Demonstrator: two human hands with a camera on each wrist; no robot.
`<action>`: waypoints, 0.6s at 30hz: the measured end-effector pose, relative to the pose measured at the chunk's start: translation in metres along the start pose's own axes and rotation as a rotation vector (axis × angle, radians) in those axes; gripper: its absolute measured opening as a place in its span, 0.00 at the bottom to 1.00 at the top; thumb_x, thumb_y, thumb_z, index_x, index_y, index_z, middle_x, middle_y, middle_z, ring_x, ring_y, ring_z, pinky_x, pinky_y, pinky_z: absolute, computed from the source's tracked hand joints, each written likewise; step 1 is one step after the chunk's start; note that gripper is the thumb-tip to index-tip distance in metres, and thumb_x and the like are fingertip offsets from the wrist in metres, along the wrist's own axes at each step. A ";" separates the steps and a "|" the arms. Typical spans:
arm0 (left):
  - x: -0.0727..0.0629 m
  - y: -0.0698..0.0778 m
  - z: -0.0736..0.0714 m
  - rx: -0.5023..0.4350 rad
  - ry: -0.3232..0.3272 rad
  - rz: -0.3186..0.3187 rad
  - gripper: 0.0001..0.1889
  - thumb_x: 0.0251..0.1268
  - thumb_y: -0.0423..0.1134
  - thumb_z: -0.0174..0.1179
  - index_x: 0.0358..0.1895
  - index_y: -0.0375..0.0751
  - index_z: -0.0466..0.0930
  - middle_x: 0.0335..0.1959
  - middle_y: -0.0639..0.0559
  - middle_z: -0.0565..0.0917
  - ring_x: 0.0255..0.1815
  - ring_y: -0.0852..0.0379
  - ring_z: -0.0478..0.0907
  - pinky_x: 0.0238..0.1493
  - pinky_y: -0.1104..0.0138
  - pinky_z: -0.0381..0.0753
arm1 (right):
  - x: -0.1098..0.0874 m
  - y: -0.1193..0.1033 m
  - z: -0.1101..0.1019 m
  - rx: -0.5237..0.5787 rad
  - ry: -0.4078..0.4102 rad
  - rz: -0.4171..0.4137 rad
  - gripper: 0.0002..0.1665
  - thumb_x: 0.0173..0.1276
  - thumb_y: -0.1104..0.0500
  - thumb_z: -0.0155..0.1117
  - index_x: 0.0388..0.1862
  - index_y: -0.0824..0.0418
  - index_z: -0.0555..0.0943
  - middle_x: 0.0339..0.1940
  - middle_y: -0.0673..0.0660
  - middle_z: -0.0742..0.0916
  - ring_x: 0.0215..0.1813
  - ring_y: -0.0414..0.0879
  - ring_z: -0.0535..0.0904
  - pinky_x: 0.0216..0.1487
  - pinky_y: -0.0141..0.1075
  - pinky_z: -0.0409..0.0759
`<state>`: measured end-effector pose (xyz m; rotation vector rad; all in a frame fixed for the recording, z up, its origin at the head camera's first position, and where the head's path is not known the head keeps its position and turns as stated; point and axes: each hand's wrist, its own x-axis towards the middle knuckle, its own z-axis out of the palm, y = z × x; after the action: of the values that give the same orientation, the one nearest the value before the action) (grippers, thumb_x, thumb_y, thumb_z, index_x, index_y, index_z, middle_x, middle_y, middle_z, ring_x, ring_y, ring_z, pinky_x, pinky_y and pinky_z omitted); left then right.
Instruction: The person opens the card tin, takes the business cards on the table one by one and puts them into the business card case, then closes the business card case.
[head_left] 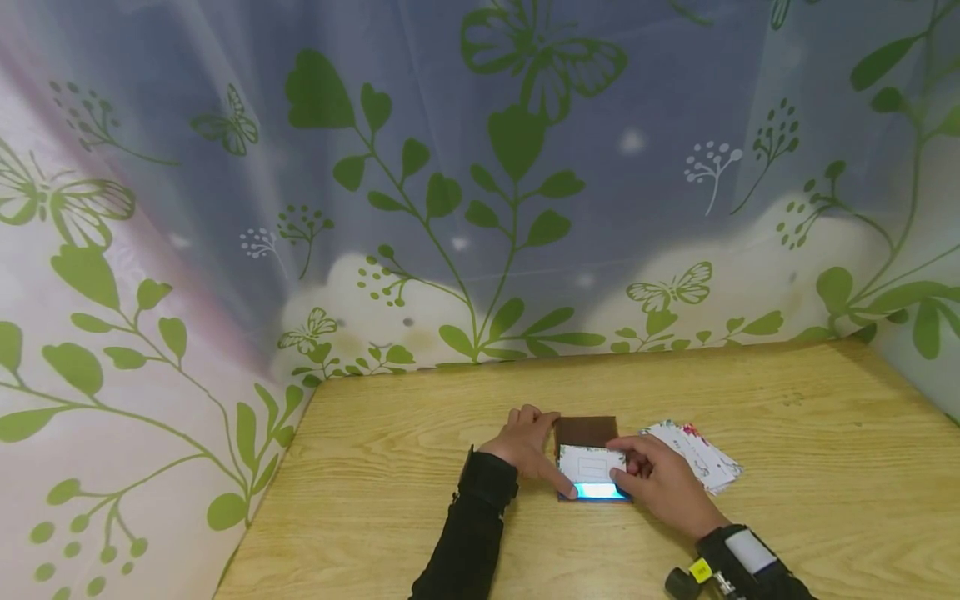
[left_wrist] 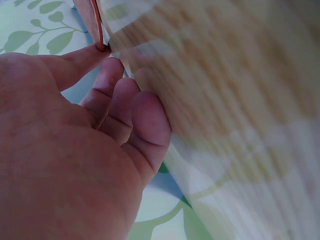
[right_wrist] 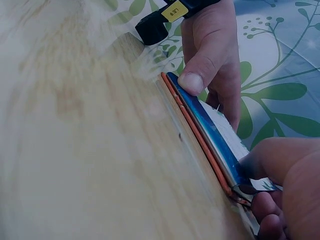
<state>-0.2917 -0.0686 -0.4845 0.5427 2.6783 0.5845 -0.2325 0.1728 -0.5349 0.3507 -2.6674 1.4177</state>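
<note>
A brown folder with orange edging [head_left: 587,431], like a small wallet, lies opened out on the table. On its near half is a white card with a leafy border [head_left: 592,463], above a shiny blue strip [right_wrist: 206,135]. My left hand [head_left: 525,446] spans the folder's left side, its thumb pressing the blue strip and its index fingertip at the far left corner. The left wrist view shows the other fingertips [left_wrist: 150,112] resting at the table surface. My right hand [head_left: 663,479] pinches the card's right edge between thumb and fingers; its fingertips are partly hidden behind the card.
Several white floral cards [head_left: 712,467] lie fanned on the wooden table [head_left: 420,433], just right of my right hand. A curtain with green leaves and butterflies [head_left: 480,208] hangs behind the table and along its left side. Black wrist straps [head_left: 487,477] are on both arms.
</note>
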 end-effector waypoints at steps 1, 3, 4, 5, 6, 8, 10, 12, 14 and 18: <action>0.000 0.000 0.000 0.000 0.001 0.002 0.65 0.35 0.63 0.84 0.82 0.52 0.59 0.67 0.51 0.65 0.65 0.53 0.59 0.61 0.60 0.73 | 0.000 0.000 0.000 0.002 -0.001 0.000 0.17 0.68 0.63 0.74 0.56 0.58 0.85 0.35 0.50 0.79 0.36 0.41 0.73 0.35 0.32 0.73; 0.001 -0.001 0.000 0.001 0.002 0.004 0.65 0.35 0.63 0.84 0.82 0.52 0.59 0.67 0.50 0.65 0.65 0.52 0.59 0.61 0.60 0.74 | 0.000 -0.001 0.000 0.006 -0.004 -0.001 0.16 0.68 0.63 0.73 0.54 0.58 0.85 0.35 0.50 0.79 0.35 0.42 0.73 0.35 0.32 0.73; 0.001 -0.001 0.001 0.002 0.003 0.004 0.65 0.35 0.63 0.84 0.82 0.52 0.59 0.67 0.50 0.65 0.65 0.52 0.60 0.61 0.60 0.74 | 0.000 -0.001 0.000 0.007 -0.005 -0.001 0.16 0.68 0.63 0.73 0.54 0.58 0.85 0.35 0.50 0.79 0.35 0.42 0.73 0.35 0.32 0.73; 0.001 -0.001 0.001 0.002 0.003 0.003 0.65 0.35 0.63 0.84 0.82 0.52 0.59 0.67 0.50 0.65 0.65 0.52 0.60 0.61 0.60 0.74 | 0.000 0.000 0.000 0.005 -0.006 -0.002 0.15 0.68 0.63 0.73 0.53 0.57 0.85 0.35 0.50 0.79 0.35 0.42 0.73 0.35 0.32 0.73; 0.001 -0.001 0.001 0.001 0.003 0.002 0.65 0.35 0.63 0.84 0.82 0.52 0.59 0.67 0.51 0.66 0.65 0.52 0.60 0.60 0.60 0.74 | 0.000 0.000 0.000 0.006 -0.007 -0.005 0.15 0.68 0.64 0.73 0.53 0.57 0.85 0.35 0.50 0.78 0.35 0.42 0.73 0.35 0.32 0.73; 0.002 -0.001 0.001 0.000 0.003 0.000 0.65 0.34 0.63 0.84 0.82 0.52 0.59 0.66 0.51 0.66 0.64 0.53 0.60 0.60 0.60 0.74 | 0.000 0.002 0.001 0.009 -0.006 -0.019 0.15 0.68 0.64 0.73 0.53 0.58 0.85 0.35 0.50 0.78 0.34 0.41 0.73 0.35 0.33 0.73; 0.001 -0.001 0.001 -0.002 0.000 -0.002 0.65 0.34 0.64 0.84 0.82 0.52 0.59 0.66 0.51 0.66 0.63 0.53 0.60 0.60 0.60 0.74 | -0.001 0.004 0.001 0.008 -0.005 -0.040 0.14 0.68 0.64 0.72 0.53 0.57 0.85 0.35 0.49 0.78 0.34 0.40 0.73 0.35 0.32 0.74; 0.001 0.000 0.000 -0.003 -0.003 -0.004 0.66 0.35 0.64 0.84 0.82 0.52 0.59 0.66 0.51 0.66 0.63 0.53 0.60 0.60 0.60 0.74 | -0.001 0.005 0.001 0.012 -0.007 -0.064 0.14 0.70 0.65 0.71 0.53 0.57 0.86 0.35 0.49 0.79 0.34 0.40 0.74 0.35 0.33 0.74; 0.001 0.000 0.000 -0.003 -0.005 -0.005 0.66 0.35 0.64 0.83 0.82 0.53 0.58 0.66 0.51 0.65 0.64 0.53 0.60 0.60 0.60 0.74 | -0.001 0.006 0.001 0.010 -0.009 -0.081 0.13 0.71 0.65 0.70 0.53 0.56 0.86 0.36 0.48 0.79 0.35 0.39 0.74 0.35 0.33 0.74; 0.001 -0.001 0.000 -0.006 -0.008 -0.003 0.66 0.34 0.64 0.83 0.82 0.52 0.58 0.67 0.51 0.65 0.64 0.53 0.59 0.61 0.59 0.74 | -0.001 0.006 0.001 0.000 -0.017 -0.078 0.12 0.71 0.64 0.70 0.51 0.55 0.87 0.36 0.48 0.79 0.35 0.39 0.74 0.35 0.33 0.75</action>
<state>-0.2933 -0.0688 -0.4849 0.5388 2.6684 0.5882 -0.2327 0.1752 -0.5401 0.4641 -2.6357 1.3981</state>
